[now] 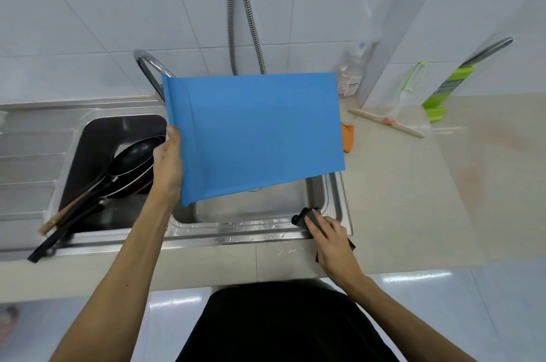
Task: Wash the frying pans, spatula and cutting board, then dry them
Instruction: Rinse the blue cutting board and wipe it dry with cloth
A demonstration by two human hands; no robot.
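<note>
My left hand (167,165) grips the left edge of the blue cutting board (254,134) and holds it raised and tilted above the right basin of the sink (254,231). My right hand (331,236) rests on a dark cloth (304,218) at the sink's front right corner, fingers curled over it. Two black frying pans (133,159) lie stacked in the left basin, handles pointing to the front left. A wooden-handled spatula (63,215) lies along the pan handles.
A chrome faucet (147,64) rises behind the board. On the counter to the right lie a squeegee (390,122), an orange cloth (348,137), a clear bottle (350,78) and a green holder (446,89). A drainboard (26,160) runs left of the sink.
</note>
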